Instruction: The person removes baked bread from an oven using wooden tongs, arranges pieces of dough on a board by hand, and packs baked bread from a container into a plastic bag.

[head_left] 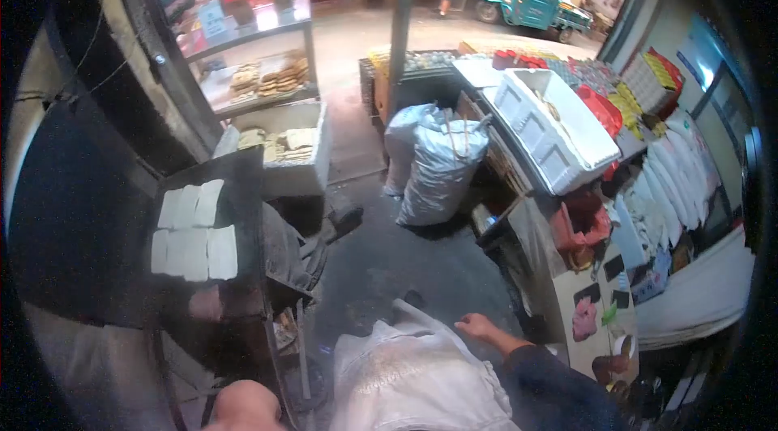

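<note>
White pieces: flat, in 2 rows on the dark table.
Left hand: grip cannot be told; only rounded bare skin shows, below the dark table.
Right hand: right of the dark table, fingers loosely bent, nothing visible held.
Foam box: just beyond the dark table.

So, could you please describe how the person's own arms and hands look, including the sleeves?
A dark navy cloth sleeve covers the right arm down to the forearm, with no clear marking. The bare right hand has no glove; no watch or ring can be made out. On the left, only a bare, rounded part, perhaps forearm or hand, shows, without visible sleeve.
</note>
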`<action>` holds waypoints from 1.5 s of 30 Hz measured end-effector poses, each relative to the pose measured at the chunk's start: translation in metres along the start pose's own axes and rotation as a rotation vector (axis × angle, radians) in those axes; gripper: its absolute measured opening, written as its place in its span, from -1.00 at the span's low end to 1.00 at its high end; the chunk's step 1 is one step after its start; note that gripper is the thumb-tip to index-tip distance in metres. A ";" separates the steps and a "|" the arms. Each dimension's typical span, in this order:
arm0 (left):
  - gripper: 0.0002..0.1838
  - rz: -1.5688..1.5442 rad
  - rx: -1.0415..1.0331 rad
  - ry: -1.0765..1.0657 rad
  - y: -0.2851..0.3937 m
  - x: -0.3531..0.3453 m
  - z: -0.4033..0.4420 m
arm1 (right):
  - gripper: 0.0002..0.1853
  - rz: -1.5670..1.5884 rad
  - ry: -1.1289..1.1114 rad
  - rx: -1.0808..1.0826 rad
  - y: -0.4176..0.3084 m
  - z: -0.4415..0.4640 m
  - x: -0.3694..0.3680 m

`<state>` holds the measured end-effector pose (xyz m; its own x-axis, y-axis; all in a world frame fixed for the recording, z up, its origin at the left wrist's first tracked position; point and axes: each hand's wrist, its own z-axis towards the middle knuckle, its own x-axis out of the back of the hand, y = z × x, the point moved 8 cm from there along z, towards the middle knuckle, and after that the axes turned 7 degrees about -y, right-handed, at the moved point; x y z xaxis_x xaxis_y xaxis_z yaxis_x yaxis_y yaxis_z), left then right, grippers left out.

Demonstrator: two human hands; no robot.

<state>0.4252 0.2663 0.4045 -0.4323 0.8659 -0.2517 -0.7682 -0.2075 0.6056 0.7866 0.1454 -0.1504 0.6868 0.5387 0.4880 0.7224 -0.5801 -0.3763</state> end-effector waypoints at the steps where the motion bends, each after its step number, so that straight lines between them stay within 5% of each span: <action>1: -0.47 -0.030 -0.002 -0.013 -0.003 -0.001 0.002 | -0.34 0.012 0.008 -0.012 -0.001 -0.001 0.000; 45: -0.60 -0.595 -0.009 -0.157 -0.025 -0.021 0.011 | -0.32 -0.022 0.002 0.014 0.006 0.019 -0.002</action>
<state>0.4585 0.2582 0.4029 0.1463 0.8910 -0.4299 -0.8604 0.3291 0.3892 0.7915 0.1524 -0.1691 0.6709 0.5495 0.4980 0.7381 -0.5599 -0.3765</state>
